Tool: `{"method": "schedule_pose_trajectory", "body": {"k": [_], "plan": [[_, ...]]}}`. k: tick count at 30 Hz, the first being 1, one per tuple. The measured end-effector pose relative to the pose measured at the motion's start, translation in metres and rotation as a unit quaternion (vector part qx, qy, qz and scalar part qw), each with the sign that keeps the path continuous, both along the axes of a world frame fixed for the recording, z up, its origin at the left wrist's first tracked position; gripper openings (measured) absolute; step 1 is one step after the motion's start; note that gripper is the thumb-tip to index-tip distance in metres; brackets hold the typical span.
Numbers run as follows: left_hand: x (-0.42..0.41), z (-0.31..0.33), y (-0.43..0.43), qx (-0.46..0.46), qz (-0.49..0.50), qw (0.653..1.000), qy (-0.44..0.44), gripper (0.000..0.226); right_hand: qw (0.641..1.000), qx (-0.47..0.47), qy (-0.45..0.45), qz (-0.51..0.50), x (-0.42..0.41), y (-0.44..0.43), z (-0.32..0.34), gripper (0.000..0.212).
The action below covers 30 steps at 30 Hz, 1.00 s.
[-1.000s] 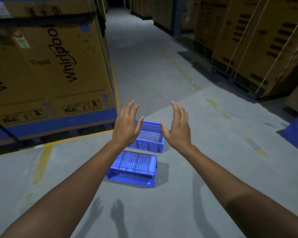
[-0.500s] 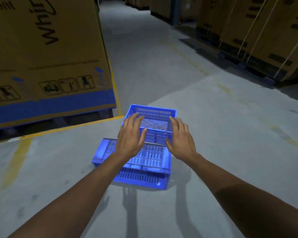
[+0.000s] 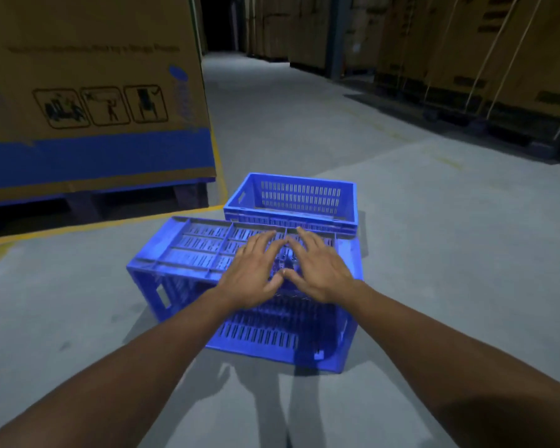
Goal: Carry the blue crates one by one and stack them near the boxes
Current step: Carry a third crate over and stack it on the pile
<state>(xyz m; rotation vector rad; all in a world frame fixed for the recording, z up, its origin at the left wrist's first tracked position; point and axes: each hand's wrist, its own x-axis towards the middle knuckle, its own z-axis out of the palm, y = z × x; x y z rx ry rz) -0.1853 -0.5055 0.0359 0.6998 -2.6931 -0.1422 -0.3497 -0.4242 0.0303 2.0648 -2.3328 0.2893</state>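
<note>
Two blue slotted crates lie on the grey floor in front of me. The near crate (image 3: pixel 188 253) is upside down, its ribbed bottom facing up. The far crate (image 3: pixel 291 202) stands upright and open just behind it, touching or almost touching it. My left hand (image 3: pixel 256 273) and my right hand (image 3: pixel 317 270) hover palm down, side by side, over the right part of the upturned crate's bottom, fingers spread, thumbs nearly meeting. Neither hand grips anything.
A large cardboard box (image 3: pixel 91 92) with a blue band stands on a pallet at the left, behind a yellow floor line (image 3: pixel 110 223). More strapped cardboard boxes (image 3: pixel 485 53) line the right side of the aisle. Open concrete floor lies to the right of the crates.
I have come closer to the crates and both hands have dropped from raised in the air to just above the upturned crate, drawing together.
</note>
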Motion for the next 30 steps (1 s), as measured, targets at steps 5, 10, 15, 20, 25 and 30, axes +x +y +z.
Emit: {"method": "schedule_pose_trajectory", "body": {"k": [5,10,15,20,25,30], "plan": [[0.011,-0.044,-0.016,-0.05,-0.071,0.993,-0.082,0.075,0.993,0.093,0.062,0.036,-0.002,-0.005,-0.031,0.105],[0.004,-0.051,-0.014,-0.113,0.0,0.986,-0.121,0.067,0.988,0.095,0.12,0.012,0.005,-0.009,-0.028,0.082],[0.005,-0.059,-0.005,-0.129,0.108,0.973,-0.156,0.068,0.991,0.099,0.087,-0.019,0.023,-0.007,-0.018,0.069],[0.015,-0.053,0.001,0.053,0.224,0.97,-0.078,0.063,0.99,0.098,0.074,-0.074,0.056,-0.003,-0.01,0.064],[0.012,-0.037,0.001,0.378,0.371,0.821,0.214,0.074,0.982,0.077,0.0,-0.171,0.078,0.013,0.003,0.054],[-0.024,-0.029,0.019,0.631,0.274,0.577,0.44,0.049,0.968,0.083,-0.032,-0.233,0.096,0.027,0.01,0.062]]}}
